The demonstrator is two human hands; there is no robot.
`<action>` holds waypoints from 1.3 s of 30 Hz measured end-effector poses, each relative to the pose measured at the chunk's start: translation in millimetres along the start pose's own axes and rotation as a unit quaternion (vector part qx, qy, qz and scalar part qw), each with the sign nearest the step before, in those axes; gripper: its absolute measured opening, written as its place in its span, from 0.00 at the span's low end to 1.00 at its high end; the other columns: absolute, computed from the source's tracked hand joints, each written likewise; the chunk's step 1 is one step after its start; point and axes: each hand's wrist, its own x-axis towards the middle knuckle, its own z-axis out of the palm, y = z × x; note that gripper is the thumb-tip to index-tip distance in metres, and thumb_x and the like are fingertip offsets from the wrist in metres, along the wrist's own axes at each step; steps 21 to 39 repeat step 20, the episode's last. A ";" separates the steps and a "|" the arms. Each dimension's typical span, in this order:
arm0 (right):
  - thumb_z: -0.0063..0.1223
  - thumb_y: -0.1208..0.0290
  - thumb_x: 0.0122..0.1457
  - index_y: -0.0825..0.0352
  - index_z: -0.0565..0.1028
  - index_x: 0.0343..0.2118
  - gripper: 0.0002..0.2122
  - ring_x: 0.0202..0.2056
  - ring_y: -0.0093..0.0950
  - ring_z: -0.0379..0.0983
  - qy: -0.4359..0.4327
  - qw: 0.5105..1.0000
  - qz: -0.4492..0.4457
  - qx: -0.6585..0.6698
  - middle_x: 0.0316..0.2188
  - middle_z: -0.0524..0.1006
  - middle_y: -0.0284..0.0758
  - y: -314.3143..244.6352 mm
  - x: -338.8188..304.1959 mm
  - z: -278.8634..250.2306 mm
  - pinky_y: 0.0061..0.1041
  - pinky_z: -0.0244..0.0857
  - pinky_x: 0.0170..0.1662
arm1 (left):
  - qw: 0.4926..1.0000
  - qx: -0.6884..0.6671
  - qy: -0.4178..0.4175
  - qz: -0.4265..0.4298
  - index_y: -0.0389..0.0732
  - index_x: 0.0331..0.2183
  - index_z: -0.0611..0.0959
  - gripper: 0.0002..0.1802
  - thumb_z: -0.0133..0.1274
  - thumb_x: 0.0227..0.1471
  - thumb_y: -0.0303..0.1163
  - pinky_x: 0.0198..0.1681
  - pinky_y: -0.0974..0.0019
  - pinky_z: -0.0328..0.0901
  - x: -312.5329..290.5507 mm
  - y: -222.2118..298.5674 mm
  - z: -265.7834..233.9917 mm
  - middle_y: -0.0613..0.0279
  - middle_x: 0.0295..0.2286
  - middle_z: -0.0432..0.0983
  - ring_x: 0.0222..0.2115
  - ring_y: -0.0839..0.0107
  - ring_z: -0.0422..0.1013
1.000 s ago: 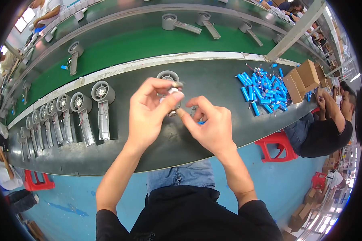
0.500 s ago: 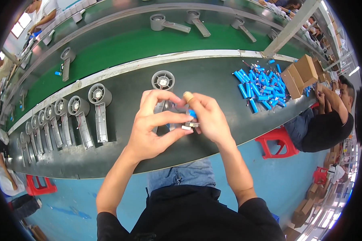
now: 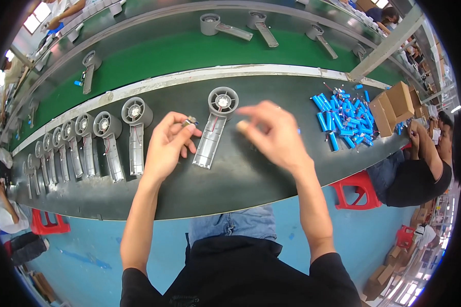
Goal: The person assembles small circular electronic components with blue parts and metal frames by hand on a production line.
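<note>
My left hand [image 3: 168,143] pinches a small circuit board [image 3: 191,122] between thumb and fingers, just left of a grey handheld-fan half [image 3: 210,140]. That half lies on the dark table with its round fan head away from me and its open handle toward me; a red wire runs down inside. My right hand [image 3: 275,134] hovers right of the fan head, smeared by motion. Its thumb and forefinger stand apart, and a tan cover sits on one fingertip. A speck of blue [image 3: 298,131] shows at this hand's outer edge; whether the hidden fingers hold it I cannot tell.
Several similar fan halves [image 3: 137,133] stand in a row on the left. Blue cylindrical batteries [image 3: 343,118] lie heaped at the right beside an open cardboard box [image 3: 392,108]. Beyond a pale rail [image 3: 174,78] runs a green belt [image 3: 153,56] with more fan halves. A co-worker [image 3: 420,163] sits at right.
My hands have parted from in front of the fan half, uncovering it. The left moved left with the circuit board; the right moved right. The view has shifted slightly.
</note>
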 end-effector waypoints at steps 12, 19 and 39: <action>0.62 0.75 0.55 0.68 0.81 0.35 0.05 0.21 0.20 0.66 -0.019 0.998 -0.037 0.046 0.26 0.72 0.31 4.4 4.4 44.1 0.21 0.59 0.24 | 0.999 -0.005 -0.029 0.022 0.32 0.46 0.77 0.14 0.55 0.57 0.24 0.27 0.75 0.68 -0.9 -14.6 14.4 0.56 0.30 0.81 0.25 0.77 0.75; 0.60 0.77 0.57 0.68 0.80 0.36 0.05 0.20 0.18 0.63 -0.012 0.995 -0.014 0.096 0.28 0.72 0.30 6.7 -0.5 54.2 0.20 0.57 0.23 | 0.961 0.217 0.035 0.167 0.38 0.52 0.79 0.20 0.56 0.55 0.21 0.38 0.75 0.71 -9.3 -20.1 24.9 0.57 0.36 0.82 0.34 0.70 0.79; 0.60 0.77 0.57 0.68 0.80 0.37 0.06 0.21 0.18 0.63 -0.017 0.995 -0.009 0.099 0.29 0.73 0.30 8.2 -0.9 54.5 0.20 0.57 0.23 | 0.951 0.248 0.032 0.184 0.42 0.53 0.78 0.22 0.55 0.57 0.21 0.39 0.75 0.71 -8.8 -19.6 22.7 0.57 0.37 0.82 0.35 0.69 0.80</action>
